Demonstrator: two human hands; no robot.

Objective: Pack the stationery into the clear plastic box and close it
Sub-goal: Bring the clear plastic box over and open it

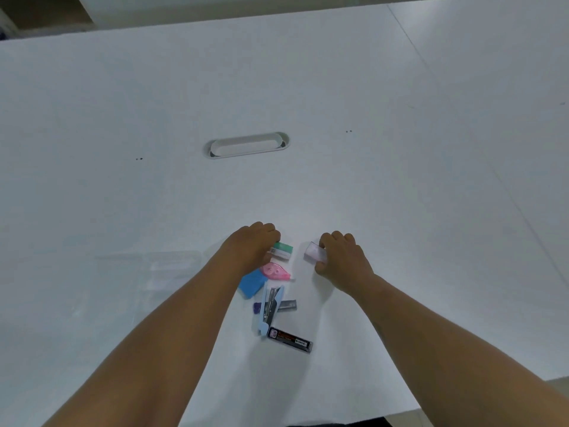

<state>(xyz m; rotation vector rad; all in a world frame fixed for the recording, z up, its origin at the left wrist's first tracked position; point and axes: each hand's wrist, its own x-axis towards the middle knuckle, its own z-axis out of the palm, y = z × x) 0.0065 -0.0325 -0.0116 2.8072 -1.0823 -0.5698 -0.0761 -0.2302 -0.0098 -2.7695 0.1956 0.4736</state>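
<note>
The clear plastic box [172, 269] lies open on the white table, left of my arms and hard to make out. My left hand [251, 245] curls over a green and white eraser [282, 251]. My right hand [341, 257] grips a small pale lilac block [314, 252]. Nearer to me lie a pink correction tape [275, 271], a blue block [252, 284], a light blue stapler [270, 308], a purple piece [257, 308], a strip of staples [288, 305] and a black lead case [291, 339].
A white cable slot [246, 145] is set into the table [400, 180] farther back. The table's near edge runs at the bottom right, and a seam runs down its right side.
</note>
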